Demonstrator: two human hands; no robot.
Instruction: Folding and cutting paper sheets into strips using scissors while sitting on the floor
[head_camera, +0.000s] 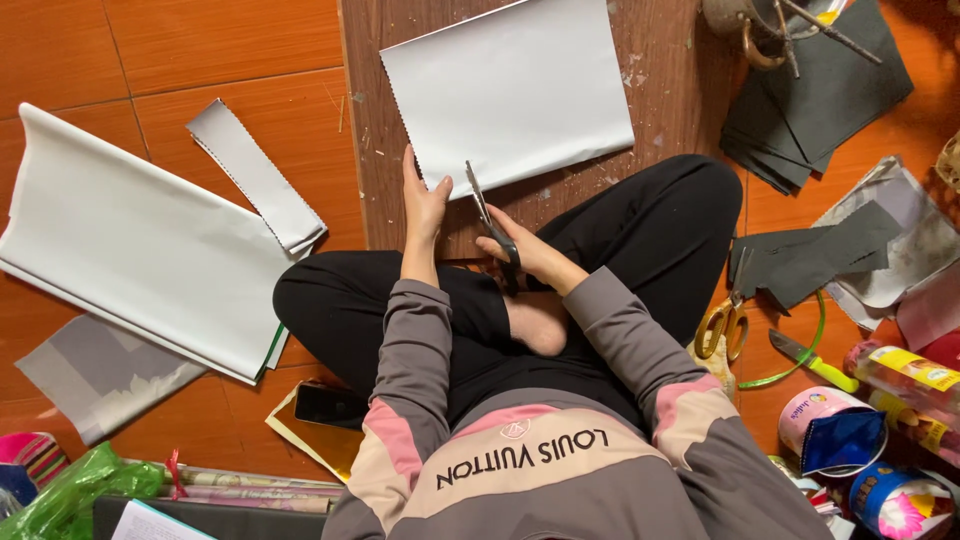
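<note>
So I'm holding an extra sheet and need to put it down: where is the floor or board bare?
Bare floor lies at the top left, above the big white sheet and left of the wooden board. The board's right strip, beside the sheet being cut, is also bare. The right side is crowded: dark sheets, yellow-handled scissors, a knife and tape rolls.

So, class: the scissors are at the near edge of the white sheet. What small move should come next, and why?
Probably close the blades and push them forward into the sheet. The scissors in the right hand sit open at the near edge of the white sheet, while the left hand presses that edge flat on the wooden board, so the sheet looks steadied for a cut.
</note>
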